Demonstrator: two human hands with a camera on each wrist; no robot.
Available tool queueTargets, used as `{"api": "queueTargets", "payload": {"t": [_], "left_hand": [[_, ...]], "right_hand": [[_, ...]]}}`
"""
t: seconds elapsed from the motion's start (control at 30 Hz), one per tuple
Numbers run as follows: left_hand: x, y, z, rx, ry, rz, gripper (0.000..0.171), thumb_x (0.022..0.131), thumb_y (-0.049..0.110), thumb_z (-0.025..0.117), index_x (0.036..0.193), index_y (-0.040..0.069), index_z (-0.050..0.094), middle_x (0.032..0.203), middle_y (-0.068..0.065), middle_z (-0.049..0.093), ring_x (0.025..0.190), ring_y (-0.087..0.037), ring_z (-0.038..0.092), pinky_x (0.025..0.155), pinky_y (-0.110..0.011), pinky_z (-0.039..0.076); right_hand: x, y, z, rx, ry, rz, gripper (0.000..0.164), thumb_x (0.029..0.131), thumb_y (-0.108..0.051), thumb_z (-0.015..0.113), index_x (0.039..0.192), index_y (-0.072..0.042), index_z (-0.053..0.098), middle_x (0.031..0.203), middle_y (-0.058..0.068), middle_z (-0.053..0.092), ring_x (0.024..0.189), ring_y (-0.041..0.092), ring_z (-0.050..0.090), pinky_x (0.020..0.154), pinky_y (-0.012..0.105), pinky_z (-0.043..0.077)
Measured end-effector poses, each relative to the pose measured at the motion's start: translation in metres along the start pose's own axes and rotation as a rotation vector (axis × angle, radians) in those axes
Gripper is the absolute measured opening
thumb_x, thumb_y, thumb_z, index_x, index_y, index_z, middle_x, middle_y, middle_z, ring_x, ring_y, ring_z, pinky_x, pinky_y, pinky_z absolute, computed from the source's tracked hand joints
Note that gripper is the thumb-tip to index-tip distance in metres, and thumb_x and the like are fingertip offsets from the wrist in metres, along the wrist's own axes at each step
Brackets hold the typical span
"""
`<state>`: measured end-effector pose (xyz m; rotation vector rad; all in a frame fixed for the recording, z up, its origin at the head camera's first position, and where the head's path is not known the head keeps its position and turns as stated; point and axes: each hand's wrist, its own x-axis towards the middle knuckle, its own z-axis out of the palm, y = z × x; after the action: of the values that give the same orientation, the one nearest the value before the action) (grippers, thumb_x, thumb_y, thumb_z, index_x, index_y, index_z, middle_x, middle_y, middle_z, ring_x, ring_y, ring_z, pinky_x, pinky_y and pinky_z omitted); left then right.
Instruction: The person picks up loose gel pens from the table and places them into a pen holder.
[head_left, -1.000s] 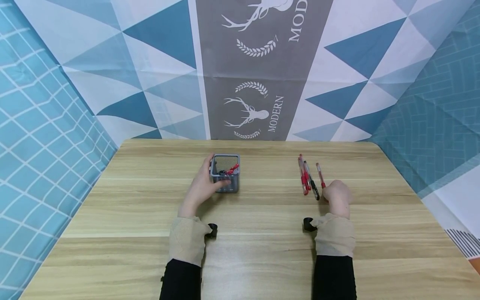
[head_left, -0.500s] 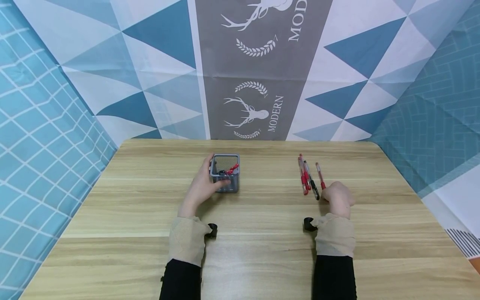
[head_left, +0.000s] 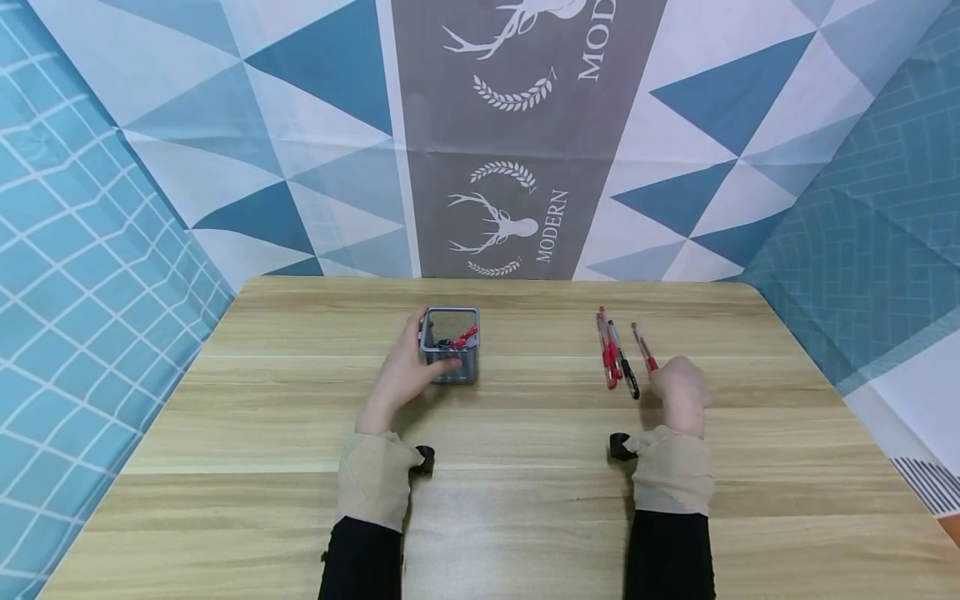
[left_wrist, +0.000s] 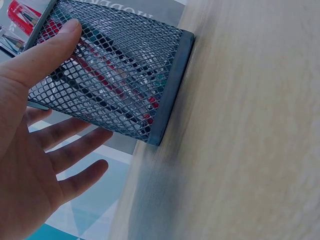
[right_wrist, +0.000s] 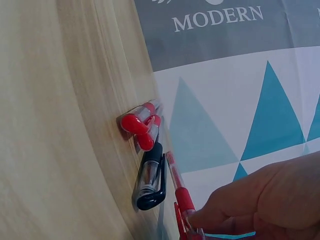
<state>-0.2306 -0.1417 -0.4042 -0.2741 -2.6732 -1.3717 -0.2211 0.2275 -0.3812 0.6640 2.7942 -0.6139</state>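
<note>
My left hand (head_left: 401, 375) holds a dark mesh pen holder (head_left: 467, 369) upright on the table, thumb across its near face and fingers around the far left side. Red and dark pens show through the mesh (left_wrist: 115, 80) in the left wrist view. On the right, my right hand (head_left: 681, 385) pinches a red pen (head_left: 642, 343) near its capped end. That cap (right_wrist: 182, 225) sits between thumb and fingers in the right wrist view. Just left of it lie a black pen (head_left: 629, 377) and two red pens (right_wrist: 136, 125), close together.
The wooden table (head_left: 525, 475) reaches back to a patterned cloth wall (head_left: 322, 150) of blue and white triangles with a grey band. Blue tiled cloth (head_left: 82, 300) hangs on the left, and more blue cloth (head_left: 862, 250) on the right.
My right hand has shifted slightly to the right with the red pen, which now slants more and stands farther from the black pen. The left hand and pen holder have stayed put.
</note>
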Motion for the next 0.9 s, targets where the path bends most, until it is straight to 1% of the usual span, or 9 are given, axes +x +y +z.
{"api": "queueTargets", "payload": {"t": [0.2, 0.3, 0.4, 0.5, 0.53, 0.63, 0.77, 0.9], "left_hand": [[0.001, -0.001, 0.001, -0.009, 0.001, 0.001, 0.097, 0.061, 0.036, 0.074, 0.135, 0.026, 0.012, 0.124, -0.008, 0.040, 0.109, -0.023, 0.042, 0.092, -0.044, 0.032], [0.001, -0.001, 0.001, -0.010, -0.001, -0.003, 0.097, 0.061, 0.036, 0.074, 0.135, 0.027, 0.012, 0.125, -0.008, 0.040, 0.110, -0.023, 0.041, 0.092, -0.045, 0.032], [0.001, -0.002, 0.001, -0.011, -0.004, -0.007, 0.097, 0.061, 0.037, 0.074, 0.135, 0.028, 0.011, 0.126, -0.008, 0.039, 0.110, -0.024, 0.041, 0.092, -0.045, 0.031], [0.001, -0.002, 0.000, -0.010, -0.005, -0.008, 0.097, 0.061, 0.039, 0.073, 0.135, 0.028, 0.011, 0.126, -0.008, 0.039, 0.110, -0.023, 0.041, 0.092, -0.045, 0.032], [0.001, -0.002, 0.000, -0.009, -0.005, -0.008, 0.097, 0.061, 0.040, 0.073, 0.135, 0.028, 0.011, 0.125, -0.008, 0.039, 0.110, -0.023, 0.041, 0.092, -0.044, 0.032], [0.002, -0.001, 0.000, -0.010, -0.005, -0.006, 0.097, 0.060, 0.042, 0.072, 0.135, 0.028, 0.011, 0.125, -0.008, 0.040, 0.110, -0.022, 0.041, 0.092, -0.044, 0.032], [0.001, 0.000, -0.001, -0.014, -0.006, -0.006, 0.098, 0.060, 0.043, 0.072, 0.135, 0.027, 0.011, 0.124, -0.008, 0.040, 0.108, -0.022, 0.042, 0.092, -0.044, 0.032], [0.000, 0.001, -0.001, -0.011, -0.009, -0.012, 0.098, 0.060, 0.043, 0.072, 0.135, 0.027, 0.012, 0.124, -0.008, 0.040, 0.107, -0.023, 0.043, 0.091, -0.044, 0.033]], "right_hand": [[-0.001, -0.002, -0.003, 0.032, 0.030, 0.014, 0.026, 0.079, -0.018, 0.040, 0.086, 0.004, 0.052, 0.089, 0.023, 0.052, 0.073, 0.029, 0.048, 0.052, 0.036, 0.039], [-0.002, -0.002, -0.004, 0.043, 0.072, 0.014, 0.028, 0.081, -0.023, 0.042, 0.083, 0.003, 0.051, 0.084, 0.022, 0.052, 0.067, 0.028, 0.048, 0.048, 0.035, 0.038], [-0.004, -0.003, -0.006, 0.048, 0.130, 0.003, 0.029, 0.081, -0.024, 0.045, 0.083, 0.003, 0.054, 0.082, 0.021, 0.054, 0.064, 0.027, 0.048, 0.044, 0.034, 0.038], [-0.006, -0.003, -0.010, 0.071, 0.195, -0.006, 0.025, 0.079, -0.016, 0.046, 0.092, 0.002, 0.058, 0.088, 0.021, 0.056, 0.068, 0.029, 0.051, 0.044, 0.036, 0.038], [-0.006, -0.004, -0.012, 0.085, 0.211, -0.008, 0.027, 0.077, -0.013, 0.045, 0.096, 0.001, 0.058, 0.092, 0.021, 0.056, 0.071, 0.031, 0.052, 0.045, 0.036, 0.038], [-0.008, -0.004, -0.016, 0.121, 0.247, -0.004, 0.033, 0.076, -0.010, 0.044, 0.107, -0.002, 0.054, 0.101, 0.021, 0.054, 0.082, 0.035, 0.052, 0.047, 0.038, 0.037], [-0.011, -0.006, -0.019, 0.165, 0.301, -0.011, 0.032, 0.078, -0.010, 0.043, 0.108, -0.004, 0.053, 0.104, 0.021, 0.053, 0.087, 0.037, 0.050, 0.048, 0.038, 0.037], [-0.013, -0.008, -0.020, 0.223, 0.424, -0.043, 0.028, 0.081, -0.010, 0.041, 0.104, -0.005, 0.056, 0.098, 0.018, 0.056, 0.083, 0.036, 0.052, 0.049, 0.039, 0.038]]}}
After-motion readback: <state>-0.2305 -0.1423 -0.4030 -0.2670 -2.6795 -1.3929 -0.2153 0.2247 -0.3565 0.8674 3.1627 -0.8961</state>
